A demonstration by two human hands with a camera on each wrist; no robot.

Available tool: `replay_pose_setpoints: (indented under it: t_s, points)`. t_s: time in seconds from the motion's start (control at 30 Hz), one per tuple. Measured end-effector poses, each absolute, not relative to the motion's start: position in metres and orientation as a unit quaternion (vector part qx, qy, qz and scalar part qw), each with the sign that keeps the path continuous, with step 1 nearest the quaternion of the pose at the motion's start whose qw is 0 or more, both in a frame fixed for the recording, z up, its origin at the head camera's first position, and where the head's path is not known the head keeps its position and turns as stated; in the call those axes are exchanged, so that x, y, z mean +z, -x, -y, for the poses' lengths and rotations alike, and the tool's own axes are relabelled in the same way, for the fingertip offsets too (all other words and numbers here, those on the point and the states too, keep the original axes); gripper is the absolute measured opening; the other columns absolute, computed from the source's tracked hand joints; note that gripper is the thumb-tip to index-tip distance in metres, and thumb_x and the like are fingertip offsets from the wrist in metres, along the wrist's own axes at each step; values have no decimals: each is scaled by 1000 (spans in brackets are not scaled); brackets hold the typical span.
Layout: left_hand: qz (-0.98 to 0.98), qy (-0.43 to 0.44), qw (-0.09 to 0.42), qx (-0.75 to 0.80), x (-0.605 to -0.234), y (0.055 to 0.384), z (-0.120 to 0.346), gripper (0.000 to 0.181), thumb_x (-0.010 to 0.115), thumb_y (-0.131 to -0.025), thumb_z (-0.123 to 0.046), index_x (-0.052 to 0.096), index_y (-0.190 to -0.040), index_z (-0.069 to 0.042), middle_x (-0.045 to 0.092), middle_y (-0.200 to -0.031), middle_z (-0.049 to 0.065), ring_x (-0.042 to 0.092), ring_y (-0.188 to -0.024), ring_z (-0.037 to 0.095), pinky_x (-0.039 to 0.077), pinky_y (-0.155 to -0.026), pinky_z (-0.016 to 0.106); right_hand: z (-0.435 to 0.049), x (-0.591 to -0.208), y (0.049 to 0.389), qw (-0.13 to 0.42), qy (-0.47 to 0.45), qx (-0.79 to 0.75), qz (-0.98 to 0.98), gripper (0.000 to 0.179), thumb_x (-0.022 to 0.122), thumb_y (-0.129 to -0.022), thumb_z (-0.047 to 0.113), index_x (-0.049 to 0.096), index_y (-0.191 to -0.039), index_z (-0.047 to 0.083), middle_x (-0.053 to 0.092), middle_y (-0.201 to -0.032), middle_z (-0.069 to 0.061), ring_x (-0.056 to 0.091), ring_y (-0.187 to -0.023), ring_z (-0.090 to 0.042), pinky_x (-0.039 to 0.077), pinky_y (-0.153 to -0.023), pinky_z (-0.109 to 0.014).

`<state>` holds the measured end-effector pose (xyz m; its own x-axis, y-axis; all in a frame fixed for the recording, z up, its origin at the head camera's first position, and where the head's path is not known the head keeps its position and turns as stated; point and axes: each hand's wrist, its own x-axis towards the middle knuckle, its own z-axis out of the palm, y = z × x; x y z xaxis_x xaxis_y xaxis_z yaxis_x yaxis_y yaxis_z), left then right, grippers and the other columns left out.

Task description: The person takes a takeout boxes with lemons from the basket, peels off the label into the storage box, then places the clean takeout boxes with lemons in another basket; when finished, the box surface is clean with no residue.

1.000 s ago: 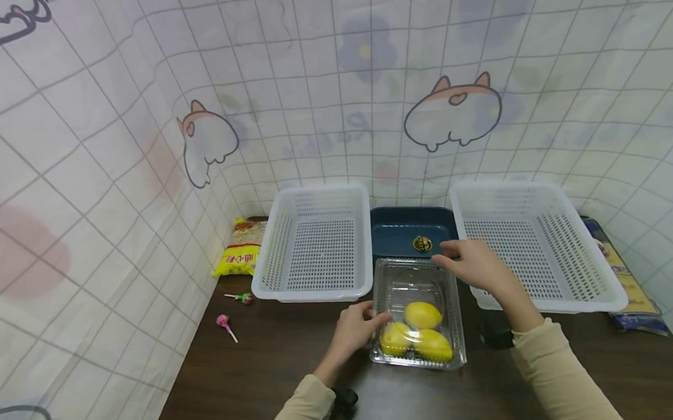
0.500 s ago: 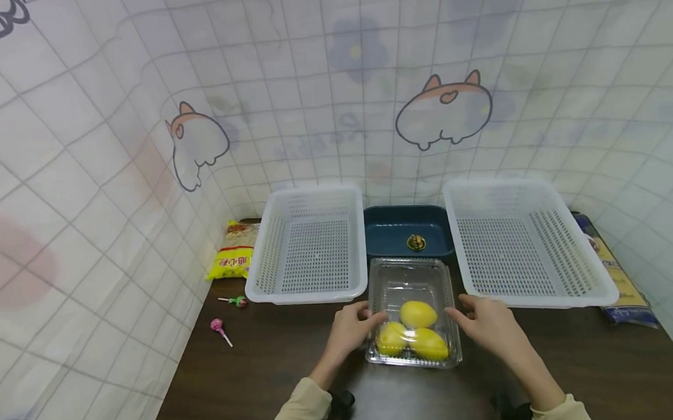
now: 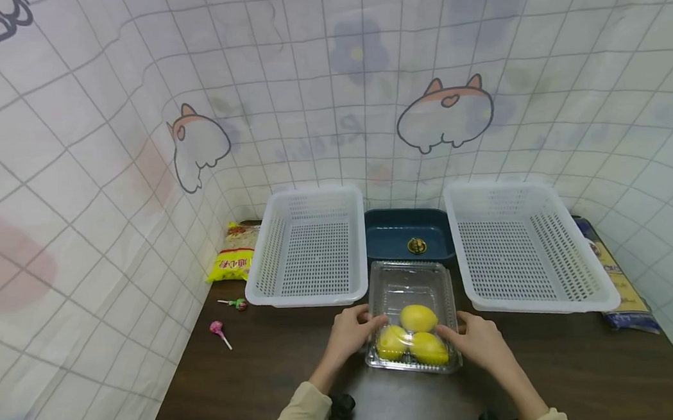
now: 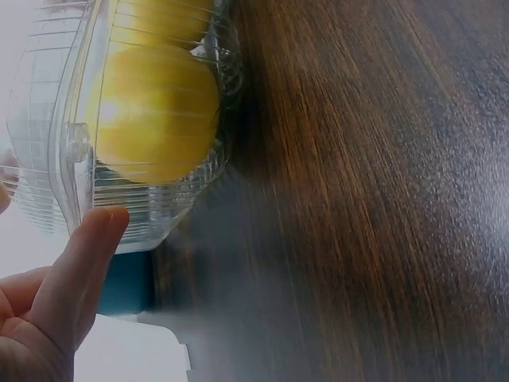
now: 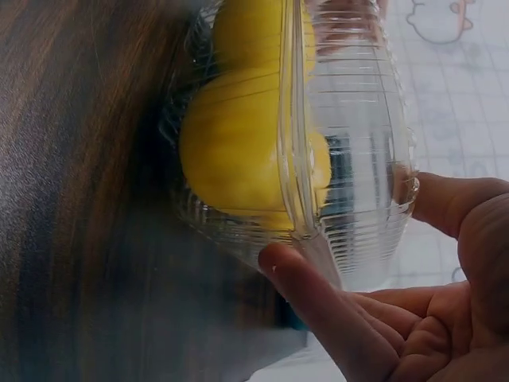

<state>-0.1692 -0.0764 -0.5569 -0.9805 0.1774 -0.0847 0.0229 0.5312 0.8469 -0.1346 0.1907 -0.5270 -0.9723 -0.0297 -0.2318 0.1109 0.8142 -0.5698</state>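
Observation:
A clear plastic clamshell box [image 3: 412,284] with its lid down lies on the dark table, with three lemons [image 3: 418,319] inside at the near end. My left hand [image 3: 351,332] grips its left edge, thumb on top. In the left wrist view, fingers [image 4: 99,231] touch the rim beside a lemon [image 4: 155,115]. My right hand [image 3: 480,342] holds the right edge, lower down. The right wrist view shows its thumb [image 5: 449,199] against the lid and a fingertip [image 5: 280,259] at the rim seam.
White perforated baskets stand left [image 3: 307,300] and right [image 3: 545,305] behind the box. Between them a dark blue tray [image 3: 390,232] holds a small gold-and-black item [image 3: 416,245]. Two lollipops [image 3: 216,327] and a yellow food bag [image 3: 232,258] lie left; another package [image 3: 624,282] lies far right.
My right hand has come down from the box's far right corner to its near right edge and taken hold there. My left hand has stayed on the left edge.

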Motion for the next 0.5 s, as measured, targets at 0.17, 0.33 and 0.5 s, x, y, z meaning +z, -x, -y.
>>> replay_pose_setpoints:
  t_s: [0.17, 0.33, 0.5]
  points:
    - [-867, -54, 76, 490, -558, 169, 77, 50, 73, -87, -46, 71, -114, -4, 71, -81, 6, 51, -58, 7, 43, -53, 22, -191, -528, 134, 123, -22, -327, -937, 88, 63, -92, 54, 44, -137, -20, 74, -106, -26, 74, -93, -37, 60, -75, -45]
    - [-865, -51, 75, 493, -559, 169, 77, 55, 73, -85, -51, 71, -114, -3, 72, -82, 7, 52, -59, 7, 44, -54, 22, -192, -528, 132, 126, -15, -341, -931, 88, 68, -89, 49, 43, -140, -18, 77, -102, -19, 74, -93, -30, 58, -76, -43]
    - [-867, -46, 71, 491, -559, 168, 75, 54, 73, -87, -46, 70, -120, -3, 74, -86, 7, 55, -62, 7, 47, -57, 22, -194, -527, 130, 132, -8, -349, -928, 91, 71, -87, 47, 39, -141, -20, 76, -105, -22, 73, -101, -35, 58, -82, -48]
